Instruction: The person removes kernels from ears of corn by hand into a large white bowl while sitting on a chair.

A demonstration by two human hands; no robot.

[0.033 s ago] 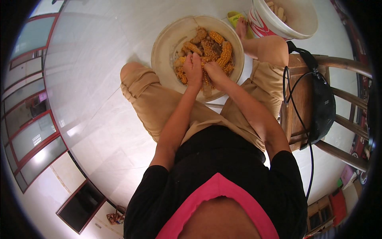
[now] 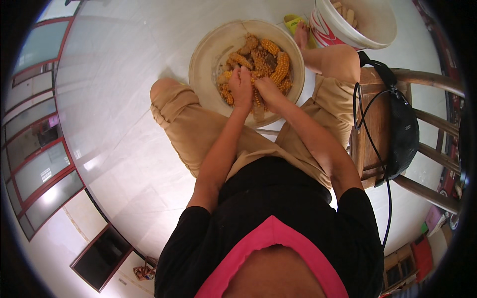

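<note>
A wide pale basin (image 2: 202,55) on the floor between my knees holds several yellow-orange corn cobs (image 2: 281,67) and loose kernels. Over its near half, my left hand (image 2: 241,88) and my right hand (image 2: 270,93) come close together, fingers curled round a corn cob (image 2: 254,80). Most of that cob is hidden by the hands; a bit of yellow shows between them. Other cobs lie just beyond my fingertips, some with kernels on and some looking partly bare.
At the far right stands a white-and-red bucket (image 2: 325,29) with pale bare cobs (image 2: 347,14) inside. Close on my right is a wooden chair (image 2: 370,107) carrying a black bag (image 2: 403,131) and a dangling black cable (image 2: 373,144). A yellow slipper (image 2: 292,21) is beside the bucket.
</note>
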